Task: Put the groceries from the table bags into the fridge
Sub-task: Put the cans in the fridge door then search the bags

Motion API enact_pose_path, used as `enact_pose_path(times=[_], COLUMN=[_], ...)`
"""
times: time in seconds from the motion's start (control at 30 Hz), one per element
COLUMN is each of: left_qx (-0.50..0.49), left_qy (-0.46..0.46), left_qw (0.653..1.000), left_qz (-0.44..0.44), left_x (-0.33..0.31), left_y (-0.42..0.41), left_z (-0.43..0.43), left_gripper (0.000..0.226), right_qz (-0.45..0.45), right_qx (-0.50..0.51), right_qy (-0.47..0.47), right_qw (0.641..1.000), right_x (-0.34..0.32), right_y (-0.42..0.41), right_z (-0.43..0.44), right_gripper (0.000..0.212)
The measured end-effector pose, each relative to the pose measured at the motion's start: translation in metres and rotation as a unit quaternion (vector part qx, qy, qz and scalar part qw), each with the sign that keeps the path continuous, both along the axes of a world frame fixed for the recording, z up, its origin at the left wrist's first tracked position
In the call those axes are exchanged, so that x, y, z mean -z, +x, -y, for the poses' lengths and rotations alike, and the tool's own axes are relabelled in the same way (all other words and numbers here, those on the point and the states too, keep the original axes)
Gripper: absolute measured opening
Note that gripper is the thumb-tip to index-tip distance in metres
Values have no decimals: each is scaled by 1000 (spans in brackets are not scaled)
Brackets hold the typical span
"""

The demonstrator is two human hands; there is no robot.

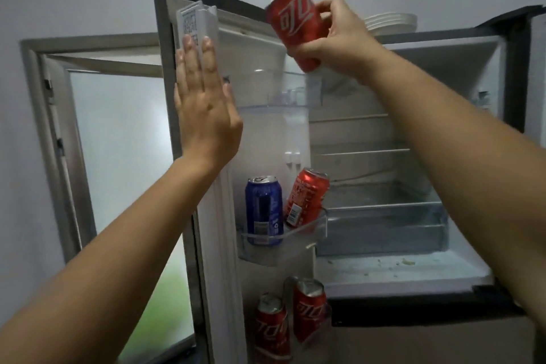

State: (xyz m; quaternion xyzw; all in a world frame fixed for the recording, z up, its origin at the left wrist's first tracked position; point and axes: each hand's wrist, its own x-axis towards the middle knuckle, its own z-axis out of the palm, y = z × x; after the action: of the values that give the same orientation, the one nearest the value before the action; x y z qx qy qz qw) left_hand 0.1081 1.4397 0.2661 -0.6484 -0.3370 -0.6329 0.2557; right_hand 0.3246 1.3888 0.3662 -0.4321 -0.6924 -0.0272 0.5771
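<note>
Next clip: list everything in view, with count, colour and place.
Red cans: four; one in the right hand, one tilted on the middle door shelf, two below it.
Blue can: one, upright, same shelf.
Fridge door: one, white-lined, open.
Plates: white stack, atop the fridge.
Drawer: one, clear, inside fridge.
Window: one, frosted, left.
Left hand: flat on the door.
Right hand: grips a red can, raised.
</note>
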Motion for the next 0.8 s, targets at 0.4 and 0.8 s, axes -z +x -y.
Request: enact_pose_path(times=[0.4,0.8], left_qx=[13,10], left_qy=[14,8], left_qw=[1000,1000], left_qz=[-5,1], left_x=[0,1], left_y=[-10,-10], left_z=[-8,-9], left_gripper=[63,62], right_qz=[308,242], right_qx=[-58,-51], right_qy=[-302,-254], right_qw=[900,935], right_x=[-40,-16], right_y=[-29,-34], right_z=[-47,-46], right_gripper=[61,26])
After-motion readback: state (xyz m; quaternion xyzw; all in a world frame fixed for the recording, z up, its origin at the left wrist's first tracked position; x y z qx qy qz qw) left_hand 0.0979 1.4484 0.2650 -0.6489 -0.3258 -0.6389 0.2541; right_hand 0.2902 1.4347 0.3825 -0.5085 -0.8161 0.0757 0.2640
